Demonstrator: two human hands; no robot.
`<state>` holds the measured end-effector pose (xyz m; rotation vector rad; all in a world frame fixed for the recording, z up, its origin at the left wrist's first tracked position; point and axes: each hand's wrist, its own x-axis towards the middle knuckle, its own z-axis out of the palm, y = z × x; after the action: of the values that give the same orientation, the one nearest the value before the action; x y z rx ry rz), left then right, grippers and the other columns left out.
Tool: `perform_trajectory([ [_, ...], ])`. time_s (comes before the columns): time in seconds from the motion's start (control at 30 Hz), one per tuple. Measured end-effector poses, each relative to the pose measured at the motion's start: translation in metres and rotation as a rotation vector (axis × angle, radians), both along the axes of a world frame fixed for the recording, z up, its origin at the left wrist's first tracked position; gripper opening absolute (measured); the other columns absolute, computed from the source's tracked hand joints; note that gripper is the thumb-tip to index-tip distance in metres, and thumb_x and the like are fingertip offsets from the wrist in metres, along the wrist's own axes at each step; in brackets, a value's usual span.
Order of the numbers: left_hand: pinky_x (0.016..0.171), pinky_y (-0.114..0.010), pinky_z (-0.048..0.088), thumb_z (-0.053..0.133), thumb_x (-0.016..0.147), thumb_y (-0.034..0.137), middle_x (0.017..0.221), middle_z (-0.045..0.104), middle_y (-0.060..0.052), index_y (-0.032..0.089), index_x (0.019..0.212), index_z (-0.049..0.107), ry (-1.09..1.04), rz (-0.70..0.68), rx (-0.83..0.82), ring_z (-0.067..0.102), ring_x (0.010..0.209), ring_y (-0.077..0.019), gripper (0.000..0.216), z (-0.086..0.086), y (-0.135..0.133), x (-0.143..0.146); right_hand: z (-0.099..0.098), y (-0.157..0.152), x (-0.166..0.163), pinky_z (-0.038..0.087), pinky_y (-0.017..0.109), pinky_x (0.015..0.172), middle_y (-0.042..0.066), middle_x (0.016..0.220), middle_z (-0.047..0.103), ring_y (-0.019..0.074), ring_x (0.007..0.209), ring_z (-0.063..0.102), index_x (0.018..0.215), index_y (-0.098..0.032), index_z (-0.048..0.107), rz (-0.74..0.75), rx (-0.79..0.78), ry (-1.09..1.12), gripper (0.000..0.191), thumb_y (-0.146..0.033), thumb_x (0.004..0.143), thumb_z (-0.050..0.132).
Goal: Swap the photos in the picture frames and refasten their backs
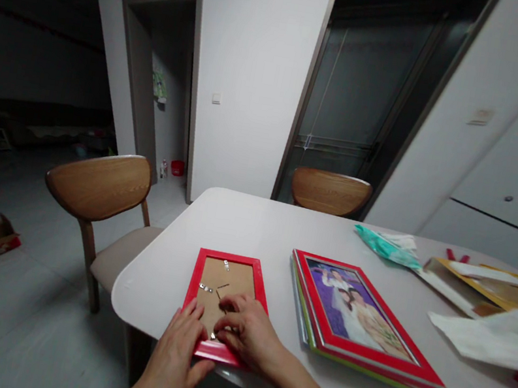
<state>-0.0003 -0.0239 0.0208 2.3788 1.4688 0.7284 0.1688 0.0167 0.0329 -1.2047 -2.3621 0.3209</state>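
Observation:
A red picture frame (262, 295) lies face down at the table's near edge, its brown backing board (238, 276) showing. Small metal clips sit along the backing: one at the far side (226, 265), one at the left (206, 288), and one at the near side (213, 336). A dark thin slot or strip marks the middle of the board. My left hand (178, 346) grips the near left corner, fingers over the rim and thumb at the front edge. Over the near part of the backing, my right hand (248, 331) is curled, fingertips beside the near clip; what they pinch is hidden.
To the right lies a stack of frames, the top one a red frame with a photo (354, 306). Beyond are a teal packet (386, 247), an opened yellow-brown package (496, 290) and a white sheet (498, 337). Wooden chairs stand left (104, 185) and behind (331, 193) the white table (157, 270).

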Motion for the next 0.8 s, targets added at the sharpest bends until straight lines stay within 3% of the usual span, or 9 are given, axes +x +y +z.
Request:
perform_trajectory([
  [0.2,0.096,-0.050,0.029,0.059,0.062,0.011,0.123,0.046,-0.015,0.018,0.078,0.052,-0.008,-0.004,-0.006,0.033,0.119,-0.0271,0.019,0.000,-0.001,0.000,0.001,0.000,0.004,0.038,0.029,0.079,0.004,0.096,0.057,0.0163,0.090,0.049,0.080,-0.023,0.065,-0.071,-0.021,0.095,0.017,-0.025,0.075,0.050],
  [0.3,0.096,-0.050,0.028,0.061,0.061,0.011,0.123,0.046,-0.015,0.018,0.077,0.052,-0.014,-0.010,-0.012,0.033,0.119,-0.0272,0.020,0.000,-0.004,0.002,0.001,0.008,0.017,0.038,0.029,0.082,0.009,0.101,0.056,0.0175,0.092,0.049,0.090,-0.018,0.063,-0.236,0.002,0.131,0.023,-0.022,0.076,0.045],
  [0.4,0.096,-0.050,0.029,0.062,0.060,0.011,0.123,0.046,-0.015,0.018,0.077,0.052,0.007,-0.005,-0.040,0.033,0.119,-0.0279,0.020,0.003,-0.006,0.005,0.002,0.018,0.029,0.038,0.029,0.079,0.010,0.092,0.058,0.0195,0.089,0.049,0.084,-0.015,0.064,-0.346,0.015,0.017,0.021,-0.015,0.071,0.047],
  [0.57,0.096,-0.050,0.029,0.063,0.059,0.010,0.123,0.046,-0.015,0.018,0.077,0.053,0.036,-0.003,-0.068,0.034,0.118,-0.0284,0.021,0.007,-0.005,0.006,0.003,0.024,0.034,0.038,0.025,0.071,0.009,0.080,0.059,0.0176,0.079,0.050,0.064,-0.015,0.062,-0.363,-0.001,-0.086,0.020,-0.011,0.071,0.044],
  [0.8,0.095,-0.050,0.030,0.065,0.057,0.010,0.122,0.047,-0.016,0.017,0.077,0.054,0.015,0.007,-0.086,0.034,0.118,-0.0293,0.024,0.007,-0.005,0.006,0.000,0.025,0.034,0.036,0.025,0.068,0.009,0.082,0.059,0.0189,0.080,0.049,0.070,-0.016,0.064,-0.398,0.039,-0.077,0.024,-0.013,0.075,0.041],
])
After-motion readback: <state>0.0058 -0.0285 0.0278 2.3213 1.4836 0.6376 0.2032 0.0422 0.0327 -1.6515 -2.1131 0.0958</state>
